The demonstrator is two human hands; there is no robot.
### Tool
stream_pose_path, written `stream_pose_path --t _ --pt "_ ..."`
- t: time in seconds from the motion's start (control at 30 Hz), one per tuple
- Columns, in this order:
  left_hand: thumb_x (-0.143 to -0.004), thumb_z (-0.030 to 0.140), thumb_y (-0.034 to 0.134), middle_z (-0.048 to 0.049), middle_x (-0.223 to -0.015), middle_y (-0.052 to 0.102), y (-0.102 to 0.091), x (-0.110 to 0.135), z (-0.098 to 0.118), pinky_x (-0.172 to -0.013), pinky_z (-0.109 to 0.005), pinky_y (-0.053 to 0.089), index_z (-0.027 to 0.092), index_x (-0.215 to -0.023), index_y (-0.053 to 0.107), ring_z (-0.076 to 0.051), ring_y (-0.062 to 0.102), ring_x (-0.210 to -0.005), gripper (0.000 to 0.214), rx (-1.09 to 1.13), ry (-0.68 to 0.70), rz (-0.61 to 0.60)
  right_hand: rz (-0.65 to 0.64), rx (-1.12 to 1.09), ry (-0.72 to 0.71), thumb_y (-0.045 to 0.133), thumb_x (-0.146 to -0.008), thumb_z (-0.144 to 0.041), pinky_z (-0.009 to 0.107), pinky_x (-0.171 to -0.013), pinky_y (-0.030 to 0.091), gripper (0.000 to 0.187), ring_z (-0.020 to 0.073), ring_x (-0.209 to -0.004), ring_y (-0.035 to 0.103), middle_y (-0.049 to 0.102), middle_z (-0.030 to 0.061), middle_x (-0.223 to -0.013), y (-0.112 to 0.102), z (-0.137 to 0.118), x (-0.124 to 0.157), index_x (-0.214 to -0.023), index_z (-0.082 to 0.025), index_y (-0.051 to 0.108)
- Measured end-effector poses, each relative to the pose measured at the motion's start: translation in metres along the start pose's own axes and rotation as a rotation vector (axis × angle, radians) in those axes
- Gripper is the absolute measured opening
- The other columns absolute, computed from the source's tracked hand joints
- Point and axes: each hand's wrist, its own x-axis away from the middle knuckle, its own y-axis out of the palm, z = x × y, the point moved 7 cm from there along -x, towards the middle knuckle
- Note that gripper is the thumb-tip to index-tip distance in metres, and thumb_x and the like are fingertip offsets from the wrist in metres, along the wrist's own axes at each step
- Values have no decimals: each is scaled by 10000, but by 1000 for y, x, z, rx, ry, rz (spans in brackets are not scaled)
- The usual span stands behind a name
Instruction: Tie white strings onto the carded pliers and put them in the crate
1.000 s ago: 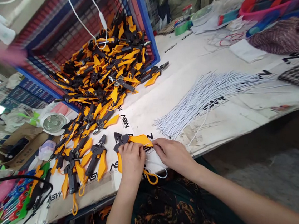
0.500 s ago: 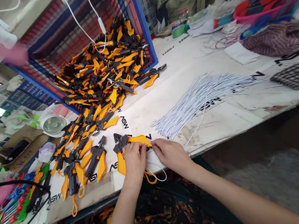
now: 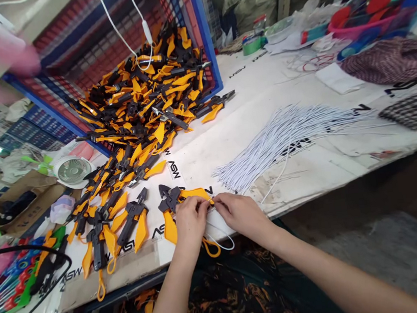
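Observation:
A black-and-orange plastic piece (image 3: 169,201) with a pointed black tip and two spread orange blades lies at the table's front edge. My left hand (image 3: 192,218) is closed over it, fingers pinched close to the end of its right orange blade. My right hand (image 3: 240,214) pinches at that blade's tip, seemingly on an end of a white cord (image 3: 231,246). The cord bows down in a loop below both hands, beside the piece's orange loop (image 3: 212,249). What exactly sits between the fingertips is hidden. A bundle of white cords (image 3: 267,144) lies right of my hands.
Behind my left hand a blue-rimmed crate (image 3: 207,41) lies tipped, spilling many similar pieces (image 3: 137,99) across the table. A small fan (image 3: 72,171) and a black cable (image 3: 68,265) are at left. Checked cloths (image 3: 389,55) and a pink basket (image 3: 357,29) are at far right.
Both hands stay at the orange blade's tip, with hardly any movement. The whole view has shifted slightly.

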Motion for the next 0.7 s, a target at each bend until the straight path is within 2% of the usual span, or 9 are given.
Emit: stream_pose_path --t 0.1,0.17,0.3,0.43,0.5,0.6,0.7 --pt "-886 226 633 4 -825 728 2 0 -1 -841 -344 428 216 -797 695 -174 665 -828 109 -7 0 11 -26 -5 70 476 -948 -179 282 -754 456 268 217 -886 706 758 70 -958 -4 6 -11 -1165 -158 632" --pt "-880 225 643 3 -822 731 3 0 -1 -844 -346 427 217 -792 699 -174 666 -825 105 -16 -4 12 -54 19 61 478 -933 -144 283 -769 453 291 217 -898 702 757 86 -978 -4 6 -19 -1176 -147 638" --pt "-873 238 658 5 -816 729 3 -3 0 -841 -350 437 222 -783 710 -177 667 -819 106 -42 -32 -19 -105 31 2 507 -902 -130 271 -747 440 219 211 -875 694 760 67 -935 -1 2 -28 -946 -179 716" --pt "-872 256 661 -15 -867 717 2 -7 1 -852 -349 462 227 -789 724 -197 653 -883 108 -81 -29 -40 -103 21 3 519 -896 -166 259 -650 410 199 187 -733 672 743 42 -791 -1 5 -28 -870 -192 714" --pt "-873 266 656 -55 -1071 697 -1 -9 3 -927 -377 454 231 -941 729 -236 614 -1044 106 -118 29 -29 -84 18 7 516 -891 -183 263 -633 398 193 183 -696 656 730 44 -757 -2 6 -28 -851 -192 705" --pt "-945 280 537 -56 -1404 558 4 -8 10 -1099 -477 328 285 -1283 589 -273 456 -1321 342 -152 189 -116 -49 19 12 526 -864 -198 278 -632 389 159 190 -682 640 717 53 -746 0 5 -25 -816 -190 677" --pt "-998 242 372 -22 -1400 575 8 -6 13 -1163 -501 220 304 -1326 527 -232 436 -1354 368 -108 256 -219 -6 13 18 520 -848 -216 289 -622 387 140 194 -659 625 702 57 -731 2 2 -21 -785 -194 643"
